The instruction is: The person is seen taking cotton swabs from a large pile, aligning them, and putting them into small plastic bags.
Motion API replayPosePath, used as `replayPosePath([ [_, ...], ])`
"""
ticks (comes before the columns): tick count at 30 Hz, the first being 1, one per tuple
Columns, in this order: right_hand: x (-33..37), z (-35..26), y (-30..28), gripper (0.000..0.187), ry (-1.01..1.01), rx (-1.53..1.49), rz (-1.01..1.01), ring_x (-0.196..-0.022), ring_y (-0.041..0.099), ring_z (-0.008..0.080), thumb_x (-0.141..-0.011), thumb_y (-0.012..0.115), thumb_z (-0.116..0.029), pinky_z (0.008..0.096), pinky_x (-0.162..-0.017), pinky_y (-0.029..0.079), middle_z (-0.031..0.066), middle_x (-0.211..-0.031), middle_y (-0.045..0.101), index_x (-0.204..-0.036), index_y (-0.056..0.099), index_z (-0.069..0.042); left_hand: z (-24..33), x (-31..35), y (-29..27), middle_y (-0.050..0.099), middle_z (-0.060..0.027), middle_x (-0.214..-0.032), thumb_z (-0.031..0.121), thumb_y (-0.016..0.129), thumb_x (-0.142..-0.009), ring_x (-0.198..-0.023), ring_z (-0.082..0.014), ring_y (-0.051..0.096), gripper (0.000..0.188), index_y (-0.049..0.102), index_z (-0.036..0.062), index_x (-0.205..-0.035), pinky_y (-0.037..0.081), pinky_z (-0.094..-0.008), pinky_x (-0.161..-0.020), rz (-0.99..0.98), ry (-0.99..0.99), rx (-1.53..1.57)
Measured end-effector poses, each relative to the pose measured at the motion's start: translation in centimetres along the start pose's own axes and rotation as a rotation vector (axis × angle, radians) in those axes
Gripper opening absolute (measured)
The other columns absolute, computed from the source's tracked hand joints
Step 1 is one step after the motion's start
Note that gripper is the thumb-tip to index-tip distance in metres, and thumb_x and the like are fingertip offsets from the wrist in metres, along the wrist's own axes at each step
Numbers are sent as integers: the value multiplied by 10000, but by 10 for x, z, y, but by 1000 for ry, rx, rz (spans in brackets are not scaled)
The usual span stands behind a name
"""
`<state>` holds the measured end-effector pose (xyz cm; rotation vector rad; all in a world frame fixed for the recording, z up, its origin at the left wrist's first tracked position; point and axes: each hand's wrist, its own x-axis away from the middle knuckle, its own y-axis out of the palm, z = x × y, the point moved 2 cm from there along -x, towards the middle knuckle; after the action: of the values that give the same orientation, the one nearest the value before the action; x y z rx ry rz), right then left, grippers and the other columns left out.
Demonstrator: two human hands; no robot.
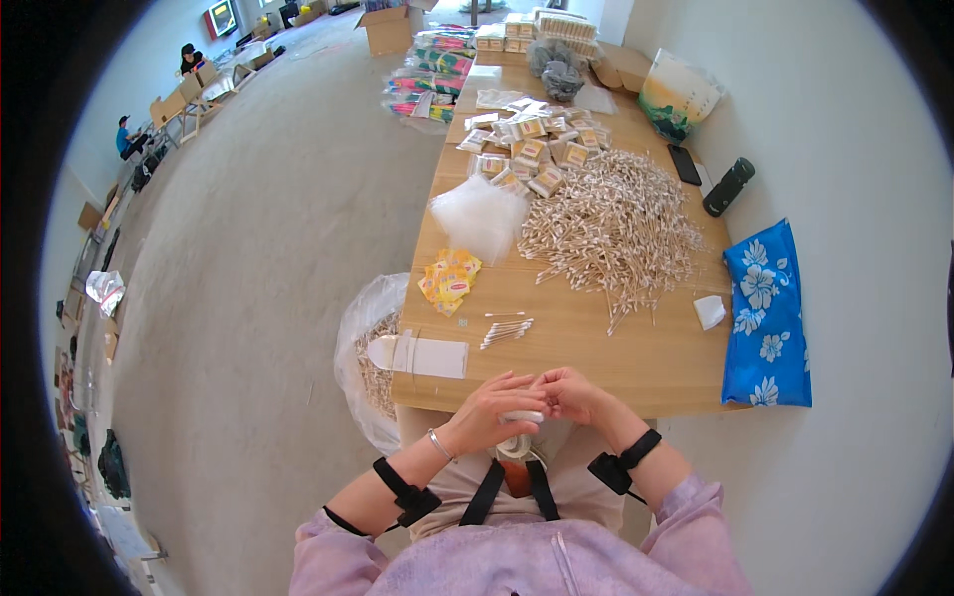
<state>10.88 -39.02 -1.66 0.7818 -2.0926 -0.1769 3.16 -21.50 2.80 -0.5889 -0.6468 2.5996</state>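
Both hands meet over my lap at the table's front edge. My left hand [497, 409] is curled round a white rounded thing [523, 416] that looks like a roll, perhaps of tape; most of it is hidden. Touching the left fingertips, my right hand [576, 394] has its thumb and fingers pinched together, and what is between them is too small to make out. Just beyond lies a small group of cotton swabs [507, 332]. Left of these are a white card strip [437, 358] and yellow printed cards [450, 280].
A large heap of loose cotton swabs [616, 219] covers the table's middle right. Behind it are small packed boxes [537, 149]; clear bags [480, 214] lie left. A blue flowered pouch [763, 318], a dark bottle [729, 187] and a phone [685, 165] line the wall side.
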Motion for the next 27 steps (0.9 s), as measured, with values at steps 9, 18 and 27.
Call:
replayPosePath([
  [9, -14, -154, -18, 172, -601, -263, 267, -648, 627, 176, -869, 630, -126, 283, -524, 523, 94, -728, 617, -916, 608, 37, -89, 39, -17, 680, -60, -897, 129, 643, -878, -787, -89, 611, 198, 643, 8, -1035, 496, -239, -741, 712, -622, 416],
  [18, -135, -181, -35, 510, -823, 1124, 661, -904, 606, 319, -767, 731, -289, 391, -822, 493, 150, -990, 615, -1186, 575, -42, -106, 31, -12, 666, -25, -809, 54, 622, -874, -737, -60, 602, 123, 650, -6, -978, 497, -212, -670, 672, -669, 292],
  [27, -169, -186, 7, 272, -757, 1316, 898, -1010, 551, 302, -754, 723, -249, 402, -870, 455, 119, -963, 619, -953, 633, -88, -94, 30, -15, 665, -28, -758, 51, 637, -854, -668, -55, 596, 109, 662, 10, -952, 491, -210, -606, 649, -648, 166],
])
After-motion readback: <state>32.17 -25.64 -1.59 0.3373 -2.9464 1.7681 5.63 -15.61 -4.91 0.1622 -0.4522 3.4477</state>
